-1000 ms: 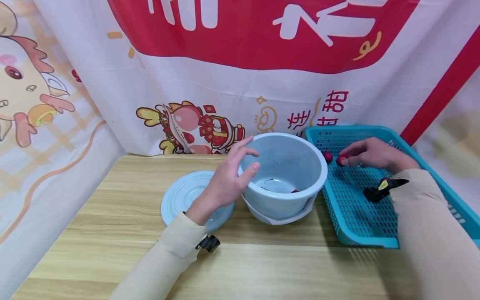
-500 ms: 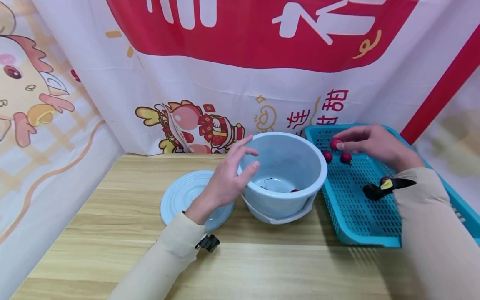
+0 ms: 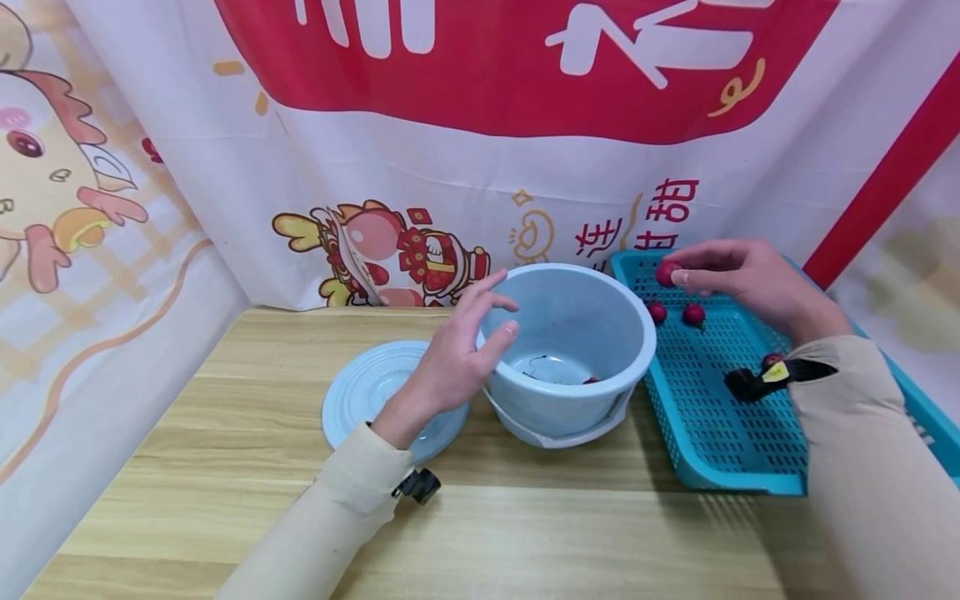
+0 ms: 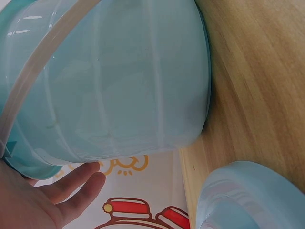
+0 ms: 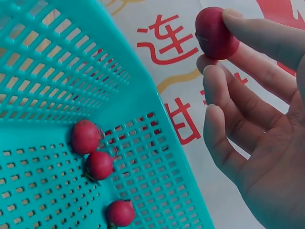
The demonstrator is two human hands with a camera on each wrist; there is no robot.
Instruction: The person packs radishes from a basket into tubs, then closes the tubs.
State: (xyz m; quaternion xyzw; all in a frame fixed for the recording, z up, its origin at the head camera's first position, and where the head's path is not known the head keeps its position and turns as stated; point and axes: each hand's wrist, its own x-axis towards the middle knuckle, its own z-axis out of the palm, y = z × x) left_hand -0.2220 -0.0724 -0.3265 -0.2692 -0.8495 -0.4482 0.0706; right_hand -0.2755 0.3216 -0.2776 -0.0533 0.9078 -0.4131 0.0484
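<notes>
My right hand [image 3: 757, 279] pinches a small round red radish [image 5: 217, 33] between thumb and fingertips, raised above the far end of the blue-green basket [image 3: 738, 483]. Several more radishes lie in that basket; one radish [image 3: 693, 315] shows below the hand, and another radish [image 5: 120, 213] sits by the basket wall in the right wrist view. At the left rim of a light blue bucket [image 3: 562, 412] is my left hand [image 3: 465, 354], fingers loosely spread and holding nothing. Inside the bucket, a bit of red and a thin dark strand show at the bottom.
Left of the bucket, a round light blue lid [image 3: 348, 400] lies on the wooden table [image 3: 187, 483], partly under my left forearm. The bucket's pale handle [image 4: 45, 57] hangs down its side. A printed cloth [image 3: 450, 183] stands behind everything.
My right hand has let go of one radish, which now lies in the basket, and has picked up another and lifted it. My left hand stays at the bucket rim.
</notes>
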